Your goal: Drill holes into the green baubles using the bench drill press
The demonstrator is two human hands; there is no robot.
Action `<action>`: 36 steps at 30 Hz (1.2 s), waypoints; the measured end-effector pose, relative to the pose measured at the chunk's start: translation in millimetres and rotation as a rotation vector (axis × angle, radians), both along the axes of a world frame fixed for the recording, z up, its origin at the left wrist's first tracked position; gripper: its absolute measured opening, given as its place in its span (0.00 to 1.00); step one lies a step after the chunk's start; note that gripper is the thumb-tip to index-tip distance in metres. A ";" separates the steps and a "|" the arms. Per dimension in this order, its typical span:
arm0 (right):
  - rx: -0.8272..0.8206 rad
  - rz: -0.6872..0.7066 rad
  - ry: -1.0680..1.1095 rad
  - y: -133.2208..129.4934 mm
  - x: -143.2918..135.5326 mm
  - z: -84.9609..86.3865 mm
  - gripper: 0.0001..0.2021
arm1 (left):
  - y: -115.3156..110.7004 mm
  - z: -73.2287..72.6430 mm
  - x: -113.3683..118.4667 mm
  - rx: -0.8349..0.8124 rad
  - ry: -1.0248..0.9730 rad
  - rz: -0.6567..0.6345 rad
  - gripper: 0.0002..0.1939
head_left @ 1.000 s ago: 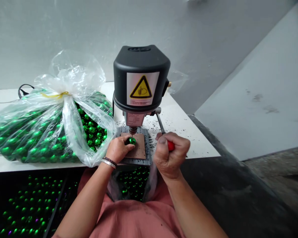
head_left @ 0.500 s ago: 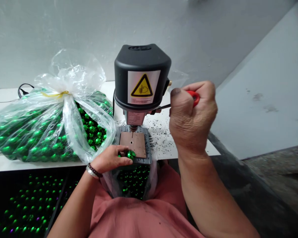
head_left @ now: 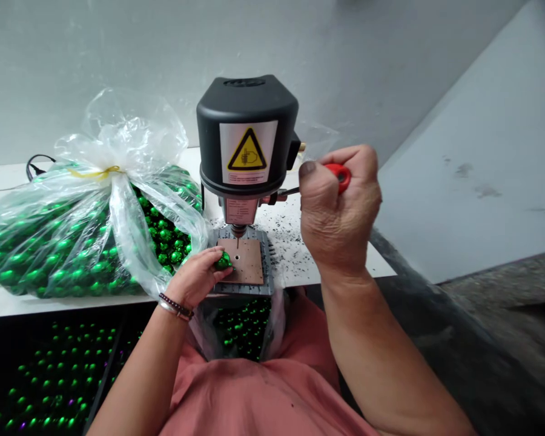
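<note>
A drill press with a black motor cover stands on the white table. Its thin drill bit hangs above a brown base board that has a small round hole. My left hand pinches a shiny green ball between thumb and fingers, at the left side of the board beside the hole. My right hand is wrapped round the red knob of the press's feed lever, to the right of the motor cover. The bit and the ball are apart.
On the left, a clear plastic bag tied with yellow string bulges with green balls. Dark shavings litter the white table right of the press. An open bag of green balls hangs below the table edge; more balls lie lower left.
My left hand has brought the green ball from the board's front edge up and inward, nearer the hole. My right hand keeps its grip on the lever knob. The view has shifted slightly.
</note>
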State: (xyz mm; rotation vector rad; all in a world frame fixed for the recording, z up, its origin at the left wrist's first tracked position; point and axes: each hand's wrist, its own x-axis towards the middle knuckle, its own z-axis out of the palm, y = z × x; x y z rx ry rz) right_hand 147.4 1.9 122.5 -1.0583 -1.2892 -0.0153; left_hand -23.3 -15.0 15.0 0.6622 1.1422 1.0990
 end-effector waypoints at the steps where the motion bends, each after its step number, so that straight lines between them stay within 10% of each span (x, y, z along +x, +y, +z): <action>1: -0.010 0.001 0.002 -0.4 0.1 -0.3 0.08 | -0.3 0.6 0.2 -0.020 -0.020 0.001 0.09; 5: -0.015 -0.006 -0.005 -0.5 0.3 -1.6 0.08 | -1.3 0.9 1.1 -0.063 -0.020 0.030 0.15; 15: 0.020 0.013 -0.070 0.3 4.7 -3.6 0.09 | 15.8 -29.1 5.1 0.179 0.690 -0.081 0.26; 24: -0.004 0.035 -0.070 -0.4 7.0 -3.8 0.09 | 18.9 -20.2 14.0 0.274 1.066 -0.182 0.24; 36: 0.014 -0.006 -0.081 -3.6 6.5 -4.9 0.08 | 27.8 -27.6 16.1 0.406 1.082 -0.263 0.23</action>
